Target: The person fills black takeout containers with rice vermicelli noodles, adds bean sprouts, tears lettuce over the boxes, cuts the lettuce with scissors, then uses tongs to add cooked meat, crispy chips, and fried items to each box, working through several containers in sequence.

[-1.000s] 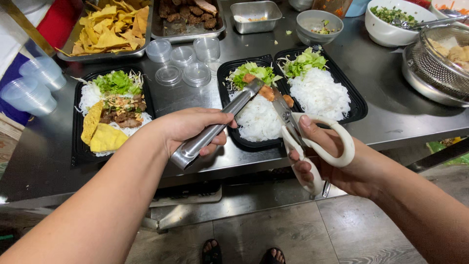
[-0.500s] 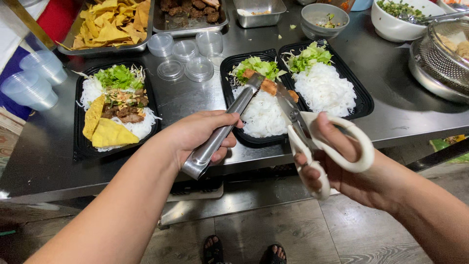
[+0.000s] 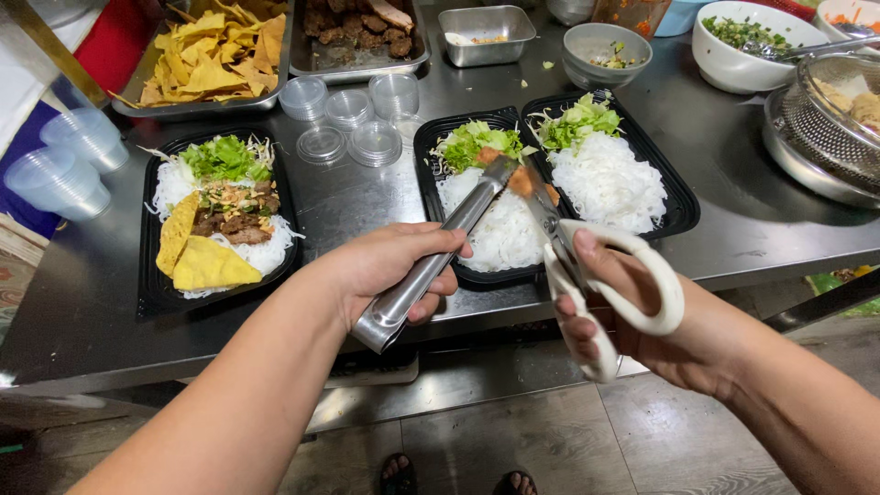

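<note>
Now metal tongs (image 3: 431, 266) are gripped in the left hand (image 3: 390, 266), fingers wrapped tight around the handles, and their tips are pinched on a piece of browned food (image 3: 519, 180). White-handled scissors (image 3: 587, 275) are clasped in the right hand (image 3: 642, 321), thumb through one loop, fingers curled round the other, and the blades are brought right up against that same piece. It is held above the middle black tray (image 3: 431, 137), over white noodles (image 3: 500, 229) and lettuce (image 3: 477, 142). Just beside it, a second tray (image 3: 678, 197) of noodles and greens is seen; well to the left, a filled tray (image 3: 151, 293) with yellow crackers is set on the steel surface (image 3: 367, 197).
</note>
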The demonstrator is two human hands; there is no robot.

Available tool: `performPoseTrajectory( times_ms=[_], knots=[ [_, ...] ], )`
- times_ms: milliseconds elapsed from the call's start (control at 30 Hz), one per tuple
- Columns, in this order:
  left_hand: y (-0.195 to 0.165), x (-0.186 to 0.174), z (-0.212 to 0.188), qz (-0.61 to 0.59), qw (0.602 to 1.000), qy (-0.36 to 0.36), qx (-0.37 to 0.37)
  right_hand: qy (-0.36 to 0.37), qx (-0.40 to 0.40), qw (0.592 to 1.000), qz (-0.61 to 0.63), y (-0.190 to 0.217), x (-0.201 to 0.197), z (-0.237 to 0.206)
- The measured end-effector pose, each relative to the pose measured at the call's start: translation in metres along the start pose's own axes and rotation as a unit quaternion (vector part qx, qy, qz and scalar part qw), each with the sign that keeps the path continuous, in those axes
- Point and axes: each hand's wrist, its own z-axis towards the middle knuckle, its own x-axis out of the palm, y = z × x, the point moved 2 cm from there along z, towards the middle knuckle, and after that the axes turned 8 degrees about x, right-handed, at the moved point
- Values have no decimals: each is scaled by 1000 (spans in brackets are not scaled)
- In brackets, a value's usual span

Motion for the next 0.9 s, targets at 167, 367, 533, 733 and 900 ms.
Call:
performPoseTrajectory(
  times_ms=[167, 367, 533, 733, 900],
  knots=[
    [4, -2, 0, 7, 1000, -6, 2, -50, 6, 998, 44, -12, -12, -1],
    [3, 2, -8, -8, 999, -10, 30, 95, -19, 995, 21, -8, -5, -17],
    [4, 11, -12, -2, 1000, -17, 11, -25, 51, 998, 4, 0, 3, -9],
    [1, 13, -16, -8, 1000, -17, 11, -31, 19, 999, -28, 2, 6, -4],
    [-3, 4, -15, 6, 998, -69, 4, -11, 1, 1000, -21, -4, -2, -6]
  ],
)
